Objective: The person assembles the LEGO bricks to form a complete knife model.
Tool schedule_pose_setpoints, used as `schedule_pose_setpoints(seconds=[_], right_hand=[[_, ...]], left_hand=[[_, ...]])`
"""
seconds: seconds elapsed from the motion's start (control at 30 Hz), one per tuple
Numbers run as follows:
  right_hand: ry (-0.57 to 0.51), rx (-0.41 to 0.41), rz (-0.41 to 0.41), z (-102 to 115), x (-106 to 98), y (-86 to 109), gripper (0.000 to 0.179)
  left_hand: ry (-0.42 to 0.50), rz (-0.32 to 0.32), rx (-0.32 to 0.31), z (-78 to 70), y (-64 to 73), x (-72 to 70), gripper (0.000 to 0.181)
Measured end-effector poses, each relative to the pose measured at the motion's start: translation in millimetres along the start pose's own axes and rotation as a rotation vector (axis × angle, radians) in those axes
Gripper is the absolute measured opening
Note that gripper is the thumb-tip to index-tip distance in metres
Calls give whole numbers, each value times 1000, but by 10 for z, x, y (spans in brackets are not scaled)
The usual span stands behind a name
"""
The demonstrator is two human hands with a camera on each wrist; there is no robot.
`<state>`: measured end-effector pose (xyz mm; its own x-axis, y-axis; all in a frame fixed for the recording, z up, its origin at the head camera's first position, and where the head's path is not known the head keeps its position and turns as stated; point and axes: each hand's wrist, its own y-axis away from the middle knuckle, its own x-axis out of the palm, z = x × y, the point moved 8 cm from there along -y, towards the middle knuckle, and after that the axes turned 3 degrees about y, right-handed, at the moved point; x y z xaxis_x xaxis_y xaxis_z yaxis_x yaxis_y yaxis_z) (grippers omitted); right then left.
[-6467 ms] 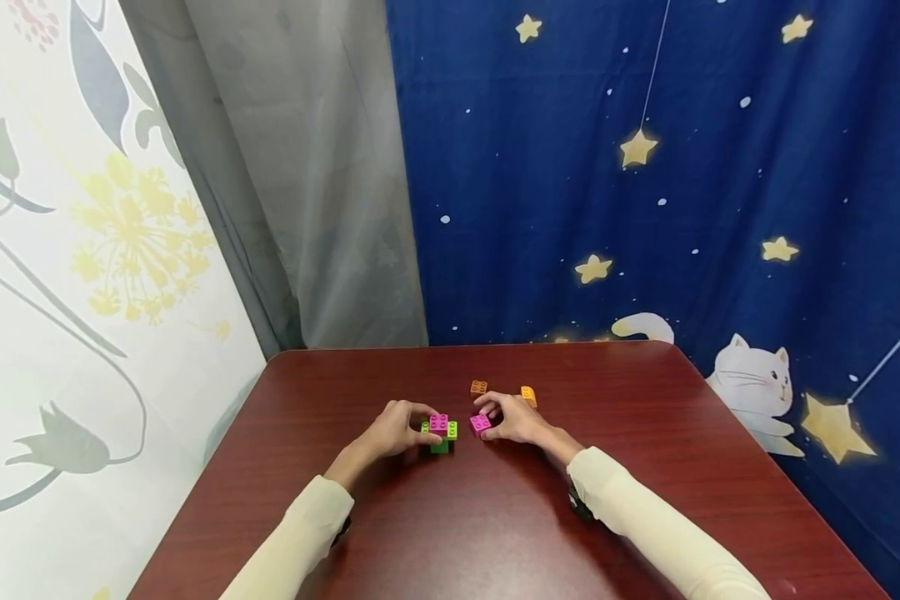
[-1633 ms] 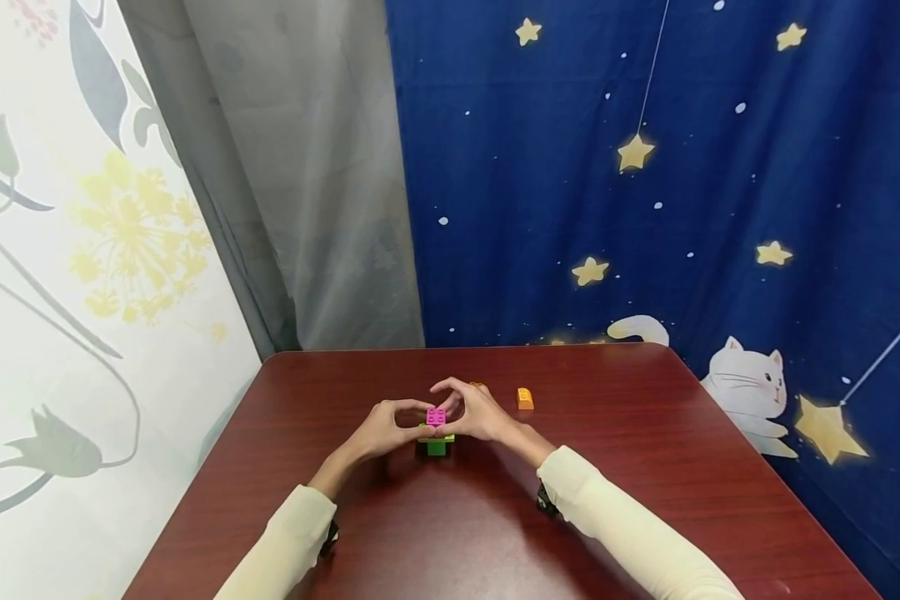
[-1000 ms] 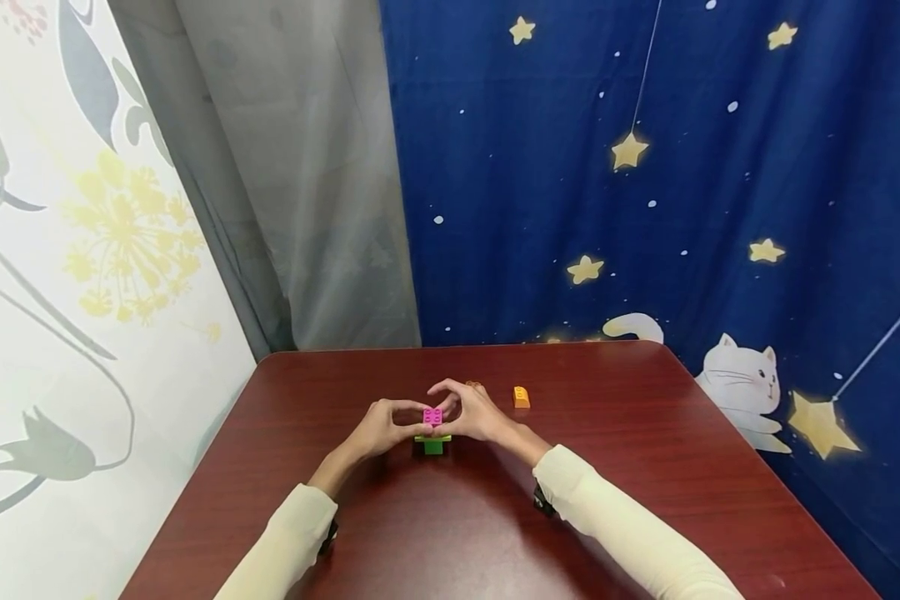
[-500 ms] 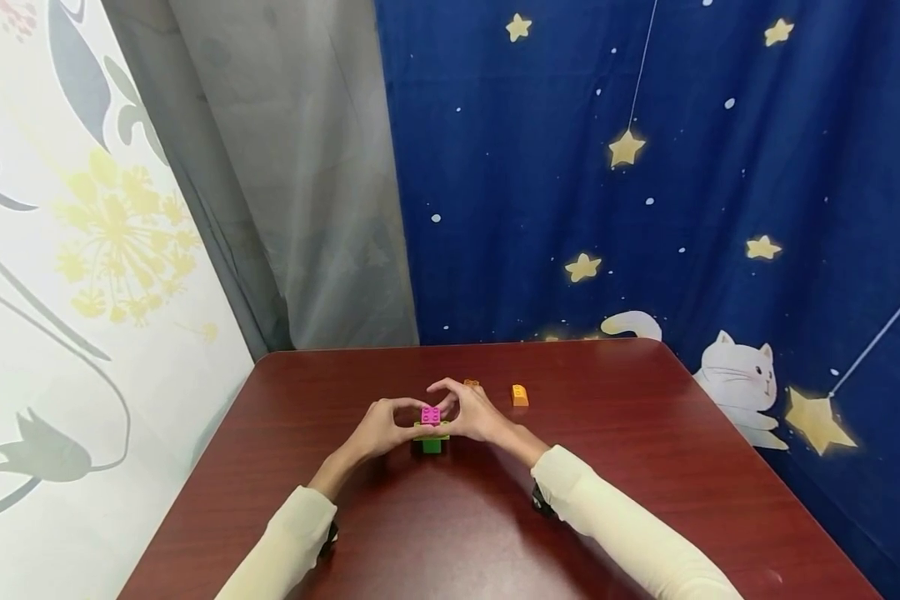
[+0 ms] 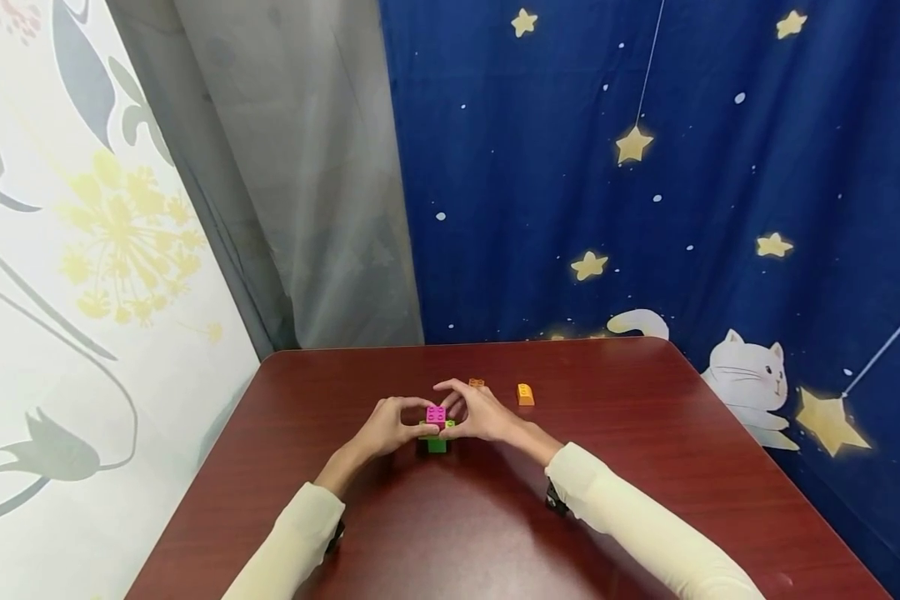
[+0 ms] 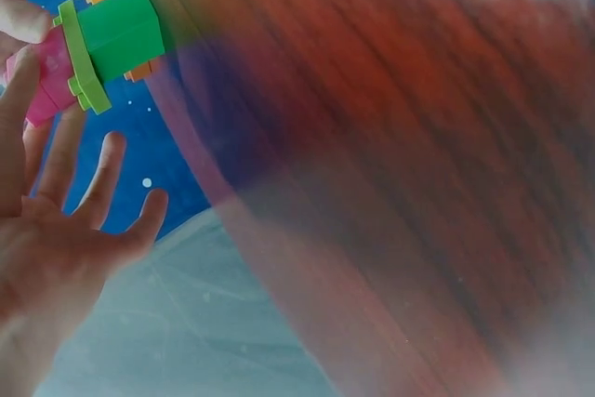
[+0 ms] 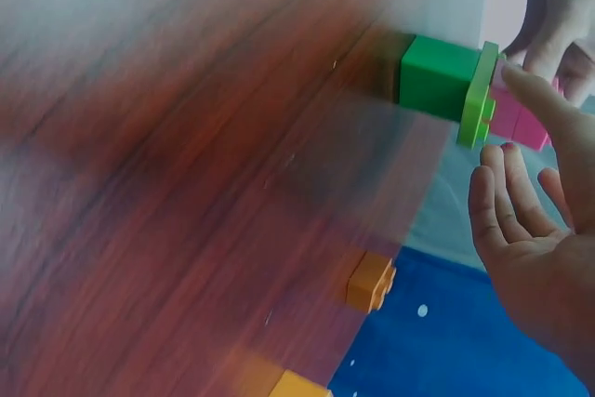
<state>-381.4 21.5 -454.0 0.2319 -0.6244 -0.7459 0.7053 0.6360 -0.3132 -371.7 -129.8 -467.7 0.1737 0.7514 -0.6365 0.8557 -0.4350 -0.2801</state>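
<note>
A small stack of toy building bricks stands on the table: a green brick (image 5: 437,446) at the bottom, a lime plate (image 7: 478,95) over it and two pink bricks (image 5: 436,414) on top. My left hand (image 5: 387,427) pinches the pink part between thumb and fingers from the left. On the other side is my right hand (image 5: 483,414), its thumb and fingers spread, with a small gap to the stack in the head view. In the right wrist view its thumb overlaps the pink bricks; contact is hard to judge.
Behind my right hand lies an orange brick (image 7: 370,282), partly hidden in the head view. A yellow-orange brick with a curved top (image 5: 525,395) lies further right. The dark red table (image 5: 450,533) reaches back to the curtains (image 5: 525,208).
The second pink brick, earlier in my right hand beside the stack, is now on top of it. In the last half second my right hand has drawn slightly away rightward; the left stays.
</note>
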Motion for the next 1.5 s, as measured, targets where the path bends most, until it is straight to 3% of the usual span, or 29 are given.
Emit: schedule_pose_setpoints(seconds=[0.2, 0.4, 0.53, 0.77, 1.2, 1.5], right_hand=[[-56, 25, -21, -145, -169, 25, 68], [-76, 46, -61, -310, -276, 64, 63], [-77, 60, -78, -410, -288, 82, 61], [-70, 73, -123, -517, -328, 88, 56], [32, 174, -204, -796, -388, 15, 59], [79, 277, -208, -999, -348, -69, 62]], left_hand=[[-72, -21, -28, -19, -24, -41, 33], [-39, -7, -55, 22, -25, -28, 36], [-34, -2, -51, 26, -23, -16, 37], [-105, -24, -35, -2, -20, -29, 35], [-114, -19, -64, 31, -22, -15, 37], [-86, 4, -74, 42, -38, -15, 39]])
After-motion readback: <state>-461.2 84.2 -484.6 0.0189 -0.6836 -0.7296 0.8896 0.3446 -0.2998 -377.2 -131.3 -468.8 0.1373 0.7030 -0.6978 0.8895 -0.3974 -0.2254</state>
